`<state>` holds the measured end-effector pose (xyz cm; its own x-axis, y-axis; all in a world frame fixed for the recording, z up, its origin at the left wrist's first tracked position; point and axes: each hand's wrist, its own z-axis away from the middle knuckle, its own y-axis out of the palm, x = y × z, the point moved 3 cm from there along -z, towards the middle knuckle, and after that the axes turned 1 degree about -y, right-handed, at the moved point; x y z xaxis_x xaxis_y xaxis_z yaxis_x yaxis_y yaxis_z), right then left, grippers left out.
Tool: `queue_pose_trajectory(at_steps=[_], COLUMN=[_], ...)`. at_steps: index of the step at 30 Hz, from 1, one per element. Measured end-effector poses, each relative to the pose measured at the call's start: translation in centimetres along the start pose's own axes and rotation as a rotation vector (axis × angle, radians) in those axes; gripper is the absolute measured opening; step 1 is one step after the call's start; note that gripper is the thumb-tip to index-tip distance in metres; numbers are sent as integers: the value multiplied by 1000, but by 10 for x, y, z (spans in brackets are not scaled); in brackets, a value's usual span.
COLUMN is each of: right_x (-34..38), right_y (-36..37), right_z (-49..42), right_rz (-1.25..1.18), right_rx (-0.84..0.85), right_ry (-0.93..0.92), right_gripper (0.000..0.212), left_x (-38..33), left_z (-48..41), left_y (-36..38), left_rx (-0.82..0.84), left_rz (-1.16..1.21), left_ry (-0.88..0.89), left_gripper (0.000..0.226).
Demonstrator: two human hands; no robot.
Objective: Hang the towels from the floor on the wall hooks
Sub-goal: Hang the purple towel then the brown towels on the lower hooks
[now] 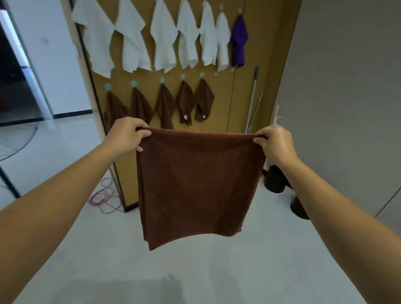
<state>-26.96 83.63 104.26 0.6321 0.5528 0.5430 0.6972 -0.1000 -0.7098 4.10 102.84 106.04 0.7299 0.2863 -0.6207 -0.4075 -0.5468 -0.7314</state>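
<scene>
A brown towel hangs spread out in front of me, above the pale floor. My left hand pinches its top left corner and my right hand pinches its top right corner. Behind it stands a mustard-coloured wall panel with round hooks. Several white towels and one purple towel hang along the upper row. Several brown towels hang along the lower row. To their right, a free hook shows on the lower row.
A mop handle leans against the panel's right side. Dark round containers stand on the floor at the right by the grey wall. Coloured cables lie at the panel's foot. A fan's wire guard is at the left.
</scene>
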Motion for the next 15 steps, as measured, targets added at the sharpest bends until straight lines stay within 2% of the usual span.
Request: queue_pose_trajectory(at_steps=[9,15], right_x=[-59,-108], right_y=[-1,16], right_z=[-140,-212], right_rz=[65,11], right_rx=[4,16], right_ry=[219,266], right_gripper=[14,12], left_x=[-44,-60], left_z=[-190,-287], left_y=[78,135], left_rx=[108,148], left_rz=[81,83], left_ry=[126,181], left_gripper=[6,12])
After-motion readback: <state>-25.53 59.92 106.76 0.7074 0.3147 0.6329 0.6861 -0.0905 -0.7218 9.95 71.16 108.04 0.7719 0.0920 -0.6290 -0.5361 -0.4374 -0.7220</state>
